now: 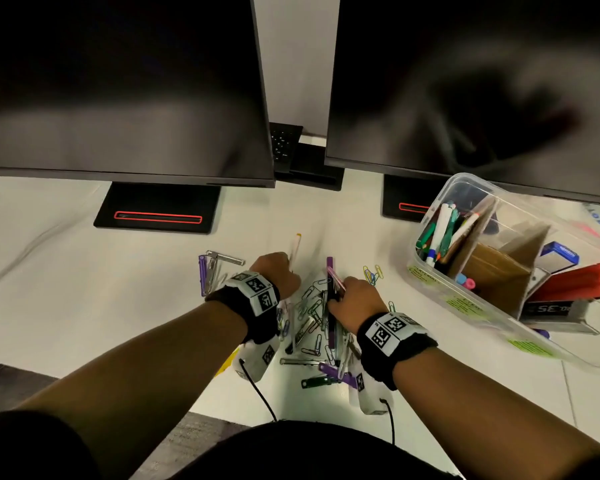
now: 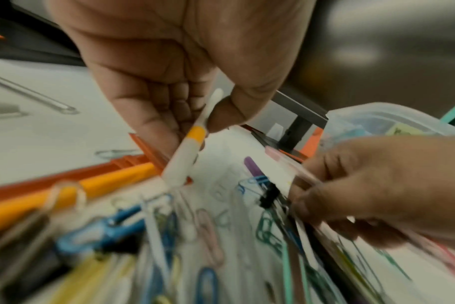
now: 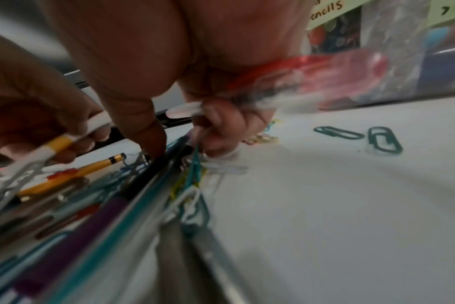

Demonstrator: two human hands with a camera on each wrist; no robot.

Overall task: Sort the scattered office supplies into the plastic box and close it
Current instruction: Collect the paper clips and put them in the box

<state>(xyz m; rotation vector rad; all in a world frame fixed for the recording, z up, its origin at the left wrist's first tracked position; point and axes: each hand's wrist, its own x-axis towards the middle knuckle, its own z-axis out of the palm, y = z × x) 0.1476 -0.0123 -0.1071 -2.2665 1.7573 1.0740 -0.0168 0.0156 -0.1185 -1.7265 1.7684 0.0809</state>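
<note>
A heap of pens and coloured paper clips (image 1: 312,317) lies on the white desk between my wrists. My left hand (image 1: 278,271) pinches a white pen with a yellow band (image 2: 192,142) between thumb and fingers; its tip (image 1: 297,242) sticks out past my knuckles. My right hand (image 1: 352,299) grips a bundle of pens (image 1: 333,282), pink and purple among them, with its fingers curled round them over the heap. The clear plastic box (image 1: 426,268) stands open at the right, with markers (image 1: 442,230), cardboard dividers and a red stapler (image 1: 575,282) inside.
Two dark monitors (image 1: 125,88) stand at the back on black bases (image 1: 158,207). A purple pen with a metal clip (image 1: 208,271) lies left of my left hand. Loose clips (image 1: 373,273) lie between my right hand and the box. The desk's front edge runs below my forearms.
</note>
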